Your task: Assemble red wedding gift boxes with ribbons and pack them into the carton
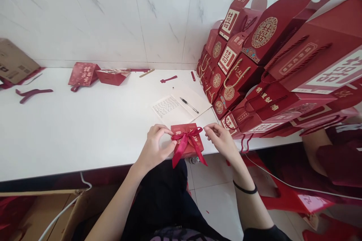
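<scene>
A small red gift box (pixel 195 150) with gold lettering sits at the table's front edge. A shiny red ribbon bow (pixel 184 143) is tied across its top, both tails hanging down over the front. My left hand (pixel 158 145) pinches the bow's left loop between thumb and forefinger at the box's left side. At the right, my right hand (pixel 220 139) has its fingers curled together beside the tip of the right loop. Whether its fingertips touch the ribbon or hold any of it is not plain. Just behind the box lies an open notebook (pixel 198 97) with a black pen (pixel 189 105) on it.
Stacked red gift boxes (pixel 266 37) with rope handles crowd the right side. Along the tiled wall are a red pouch-like box (pixel 83 74), an open red box (pixel 113 78) and loose ribbon (pixel 34 93). A cardboard box (pixel 17 62) stands far left. Another person's arm (pixel 313 146) shows at right.
</scene>
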Demonstrator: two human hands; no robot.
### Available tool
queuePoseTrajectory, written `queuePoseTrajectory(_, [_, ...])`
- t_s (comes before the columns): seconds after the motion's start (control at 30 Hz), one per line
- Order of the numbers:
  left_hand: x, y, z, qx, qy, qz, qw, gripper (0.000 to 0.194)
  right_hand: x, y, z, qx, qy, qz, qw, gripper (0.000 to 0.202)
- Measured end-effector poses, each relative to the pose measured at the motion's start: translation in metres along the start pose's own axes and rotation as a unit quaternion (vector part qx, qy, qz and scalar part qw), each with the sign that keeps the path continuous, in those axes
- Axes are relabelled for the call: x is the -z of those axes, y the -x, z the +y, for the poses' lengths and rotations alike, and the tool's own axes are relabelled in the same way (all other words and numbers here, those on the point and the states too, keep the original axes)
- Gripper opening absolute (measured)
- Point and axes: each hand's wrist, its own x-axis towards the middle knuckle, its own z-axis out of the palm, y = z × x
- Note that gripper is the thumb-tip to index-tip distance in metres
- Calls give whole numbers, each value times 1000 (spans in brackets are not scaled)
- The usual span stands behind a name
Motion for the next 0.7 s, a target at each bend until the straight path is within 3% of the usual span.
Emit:
queuePoseTrajectory(0.13, [3, -1, 10, 8, 12, -5, 1000, 6, -17, -8, -2, 23, -15, -17, 999, 30])
queuePoseTrajectory(0.37, [-2, -12, 22, 56, 115, -24, 991, 8, -22, 3, 1, 30, -51, -8, 998, 23])
queuePoseTrajectory(0.5, [-13, -15, 26, 74, 125, 29, 989, 2, -28, 7, 1, 29, -27, 24, 999, 17])
queuePoseTrajectory(0.7, [-25, -14, 22, 26, -14, 115, 993, 7, -35, 8, 2, 34, -24, 50, 998, 17])
